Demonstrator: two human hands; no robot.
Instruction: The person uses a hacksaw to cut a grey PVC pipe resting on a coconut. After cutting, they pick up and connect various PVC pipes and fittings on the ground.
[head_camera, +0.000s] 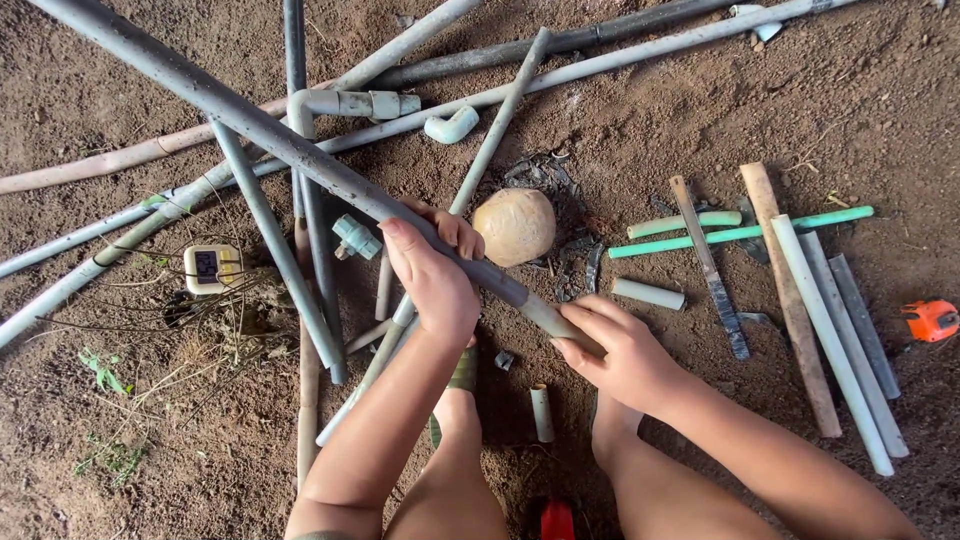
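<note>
The ground is brown dirt (700, 110) with many grey plastic pipes lying crossed on the left and short cut pipe pieces (835, 340) in a row on the right. A long dusty grey plastic pipe (270, 135) slants down from the top left. The left hand (432, 280) wraps its fingers tight around it, and the right hand (620, 350) grips its lower end, just below a round tan stone (514, 226).

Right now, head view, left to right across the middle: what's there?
Small square timer → teal pipe fitting → left hand gripping the long grey pipe → round stone → right hand → hacksaw blade → orange tape measure.
</note>
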